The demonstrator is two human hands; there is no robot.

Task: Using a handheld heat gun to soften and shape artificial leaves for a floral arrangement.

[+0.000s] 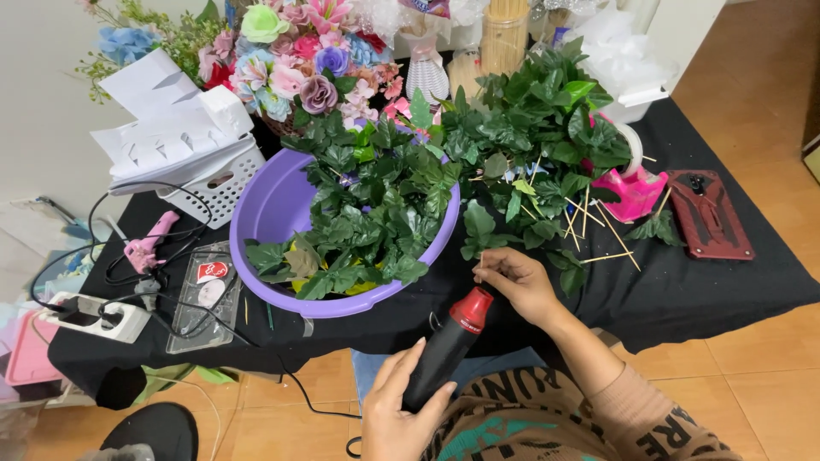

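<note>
My left hand [400, 403] grips a black glue gun [444, 348] with a red nozzle, pointed up toward my right hand. My right hand [519, 282] pinches a thin wooden stick [480, 266] upright at the table's front edge, just above the gun's tip. A green artificial leaf [478, 224] sits right above the stick. A purple basin [282, 205] heaped with green leaves [376, 213] stands to the left of my hands.
More leaves [530, 128] pile on the black table [709, 282], with loose sticks [598, 226], a pink tape holder [636, 192], a red phone case [709, 213], a flower bouquet [299, 60], a white basket [218, 183], a pink glue gun [147, 243] and a power strip [94, 318].
</note>
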